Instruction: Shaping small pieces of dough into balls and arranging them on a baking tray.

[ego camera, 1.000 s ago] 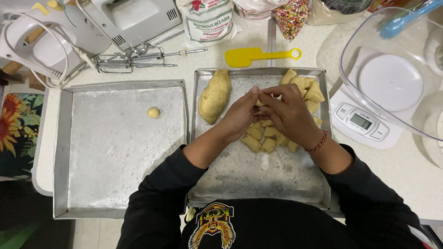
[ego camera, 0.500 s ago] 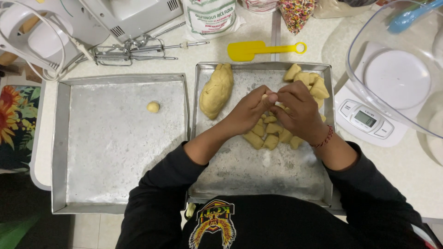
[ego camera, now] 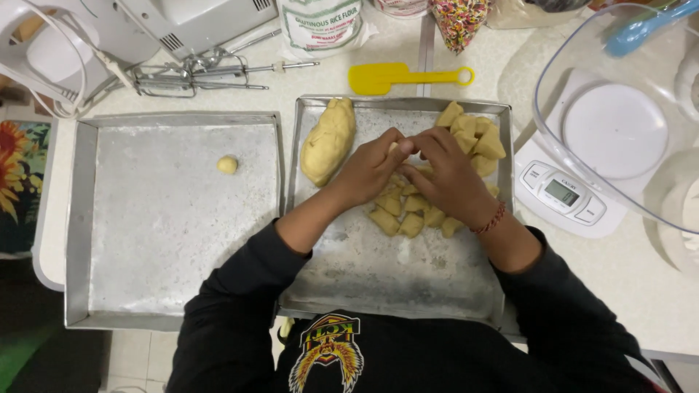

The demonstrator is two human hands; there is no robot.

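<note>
**Dough piece pinched between both hands**

Dough piece (ego camera: pixel 394 148): your left hand (ego camera: pixel 371 171) & right hand (ego camera: pixel 445 171) pinch it together, mostly hidden, so axis can't tell. It's over right tray (ego camera: pixel 408 284), above cut chunks (ego camera: pixel 411 215). Dough log (ego camera: pixel 329 140) at left lies lengthwise, front-to-back.

White flour bag (ego camera: pixel 320 25) w/ green print at top centre of counter; clear bag of multicoloured sprinkles (ego camera: pixel 459 20) just right of it; white kitchen scale (ego camera: pixel 571 178) at right, small grey rectangular screen (ego camera: pixel 562 192) on its front edge.
</note>
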